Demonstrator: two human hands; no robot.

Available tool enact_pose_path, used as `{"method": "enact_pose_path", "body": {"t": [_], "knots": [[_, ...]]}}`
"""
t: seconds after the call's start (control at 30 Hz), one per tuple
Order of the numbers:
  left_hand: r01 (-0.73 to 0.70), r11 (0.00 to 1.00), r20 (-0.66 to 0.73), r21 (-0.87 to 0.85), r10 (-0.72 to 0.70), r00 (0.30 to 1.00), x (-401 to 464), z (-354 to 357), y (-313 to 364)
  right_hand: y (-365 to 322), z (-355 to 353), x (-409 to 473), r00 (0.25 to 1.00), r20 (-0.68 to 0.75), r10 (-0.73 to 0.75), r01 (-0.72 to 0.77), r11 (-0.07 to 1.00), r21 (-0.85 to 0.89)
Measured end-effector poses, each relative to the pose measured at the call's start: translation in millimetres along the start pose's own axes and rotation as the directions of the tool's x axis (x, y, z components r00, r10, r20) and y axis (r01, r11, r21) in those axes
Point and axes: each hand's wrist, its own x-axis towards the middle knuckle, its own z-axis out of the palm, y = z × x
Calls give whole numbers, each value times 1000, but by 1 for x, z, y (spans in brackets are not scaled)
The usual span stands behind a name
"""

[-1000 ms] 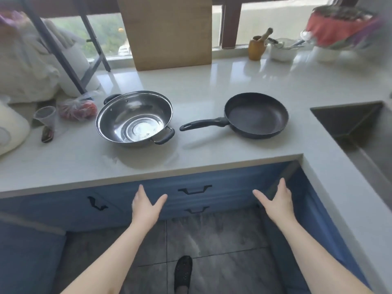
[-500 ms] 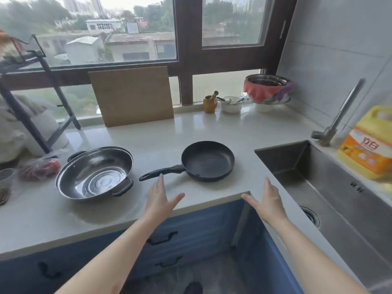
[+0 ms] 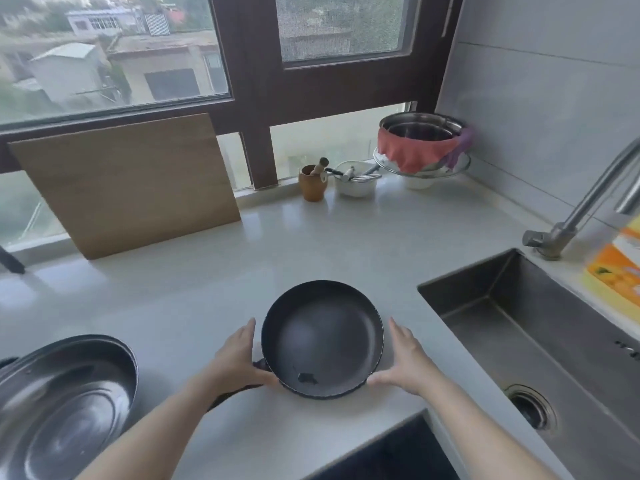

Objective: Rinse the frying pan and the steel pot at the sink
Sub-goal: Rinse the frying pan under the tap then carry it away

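Both hands flank the frying pan: left hand and right hand spread wide, fingers straight, thumbs touching its near rim. Steel pot well left of pan.

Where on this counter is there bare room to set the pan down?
Bare countertop between cutting board, frying pan and sink. Crowded along the sill: wooden mortar, white bowl, stacked bowls. Steel pot fills the near left.
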Motion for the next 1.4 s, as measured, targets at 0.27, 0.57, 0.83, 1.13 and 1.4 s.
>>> {"method": "enact_pose_path", "body": {"t": [0.27, 0.57, 0.83, 1.13, 1.4], "knots": [[-157, 978, 127, -140, 175, 976, 28, 4, -18, 7, -6, 32, 983, 183, -31, 29, 999, 13], [-365, 900, 42, -238, 386, 922, 47, 7, 27, 23, -25, 11, 993, 120, -4, -19, 983, 183], [-546, 830, 226, -112, 556, 800, 97, -5, 206, 97, -106, -62, 945, -206, 253, -168, 918, 359], [-710, 704, 497, -16, 621, 606, 143, 88, 392, 228, -152, -127, 825, -274, 494, -258, 761, 596], [-719, 695, 702, 22, 501, 506, 187, 205, 474, 335, -127, -136, 718, -265, 644, -333, 652, 682]]}}
